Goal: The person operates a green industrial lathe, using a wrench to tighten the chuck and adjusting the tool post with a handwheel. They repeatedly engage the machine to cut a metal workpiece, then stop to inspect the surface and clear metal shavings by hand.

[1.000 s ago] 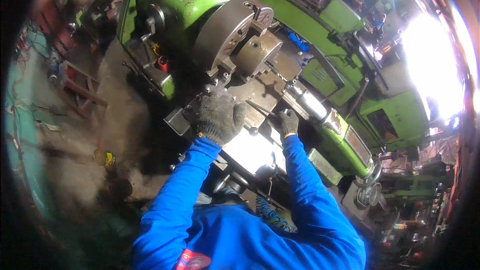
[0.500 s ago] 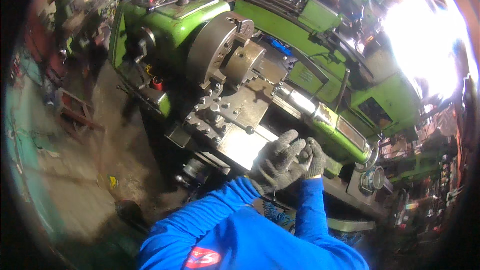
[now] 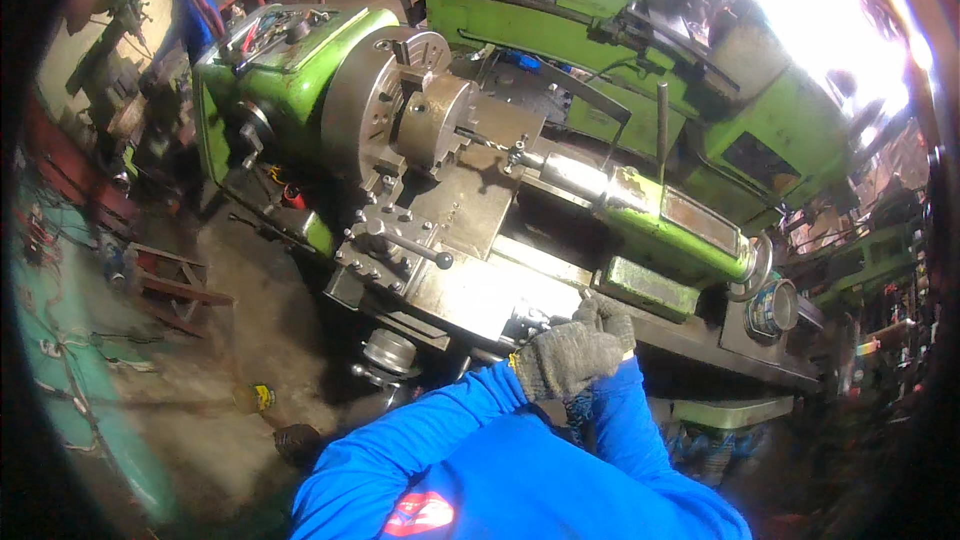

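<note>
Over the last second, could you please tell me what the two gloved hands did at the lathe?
Both hands drew back from the carriage toward the body. The left hand now lies over the right hand at the front edge of the lathe bed; whether either grips anything cannot be told. The chuck and tailstock look unchanged.

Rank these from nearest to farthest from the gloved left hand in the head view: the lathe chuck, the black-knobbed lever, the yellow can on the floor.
From the left hand:
1. Black-knobbed lever, up-left on the carriage.
2. Lathe chuck, farther up-left at the headstock.
3. Yellow can, far left on the floor.
</note>
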A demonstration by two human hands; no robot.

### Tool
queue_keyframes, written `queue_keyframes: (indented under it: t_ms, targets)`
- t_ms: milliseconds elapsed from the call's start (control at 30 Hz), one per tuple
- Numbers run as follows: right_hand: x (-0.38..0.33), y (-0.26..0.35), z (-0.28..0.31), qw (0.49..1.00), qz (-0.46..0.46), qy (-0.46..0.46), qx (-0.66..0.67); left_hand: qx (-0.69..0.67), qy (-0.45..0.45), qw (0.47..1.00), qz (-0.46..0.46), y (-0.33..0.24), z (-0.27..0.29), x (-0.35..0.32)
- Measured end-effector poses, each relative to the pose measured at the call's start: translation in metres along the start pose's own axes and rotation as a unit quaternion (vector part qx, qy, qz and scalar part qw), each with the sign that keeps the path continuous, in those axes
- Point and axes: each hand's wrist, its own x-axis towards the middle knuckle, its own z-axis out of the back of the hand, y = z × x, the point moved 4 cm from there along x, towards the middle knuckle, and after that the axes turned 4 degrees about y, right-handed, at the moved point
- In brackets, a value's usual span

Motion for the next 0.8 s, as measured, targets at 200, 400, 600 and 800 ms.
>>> queue_keyframes:
  t_ms: [200,400,600,800]
  targets:
    - [0.035,-0.002,0.026,0.915,0.22,0.019,-0.338,-0.034,-0.411,0.9,0.14,0.037,0.041,-0.003]
    - [0.042,-0.01,-0.014,0.723,0.278,0.052,-0.63,-0.136,-0.395,0.869,0.266,0.044,0.084,-0.008]
    - [0.065,-0.003,-0.064,0.884,0.025,0.102,-0.455,0.118,-0.448,0.851,0.249,0.051,0.139,-0.051]
    - [0.113,-0.009,-0.049,0.934,-0.169,0.167,-0.266,0.235,-0.462,0.743,0.423,0.092,0.167,-0.127]
